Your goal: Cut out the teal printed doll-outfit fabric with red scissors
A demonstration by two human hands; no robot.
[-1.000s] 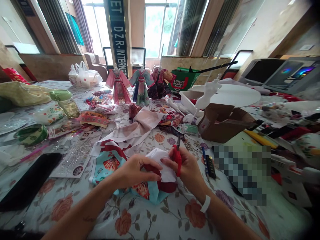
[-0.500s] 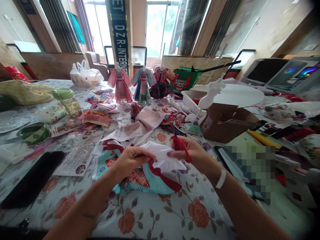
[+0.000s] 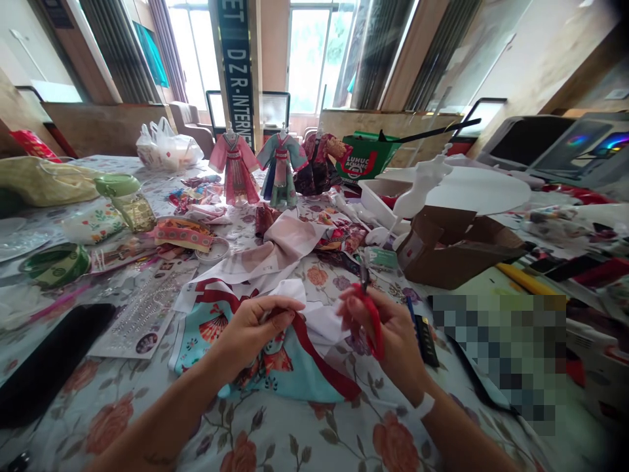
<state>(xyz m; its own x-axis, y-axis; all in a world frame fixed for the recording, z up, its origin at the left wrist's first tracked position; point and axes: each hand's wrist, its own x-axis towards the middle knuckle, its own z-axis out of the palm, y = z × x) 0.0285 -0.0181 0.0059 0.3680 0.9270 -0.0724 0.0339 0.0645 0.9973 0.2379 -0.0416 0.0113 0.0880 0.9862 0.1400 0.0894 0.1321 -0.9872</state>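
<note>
From my head, the one camera looked forward and down across the table point(image 3: 275, 432), with my left hand point(image 3: 258, 326) and right hand point(image 3: 393, 328) close below and the window point(image 3: 314, 59) far off ahead.

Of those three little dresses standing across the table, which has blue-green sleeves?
The middle dress. The left dress has pink sleeves instead, and the right dress, partly hidden behind it, is mostly dark with reddish parts.
</note>
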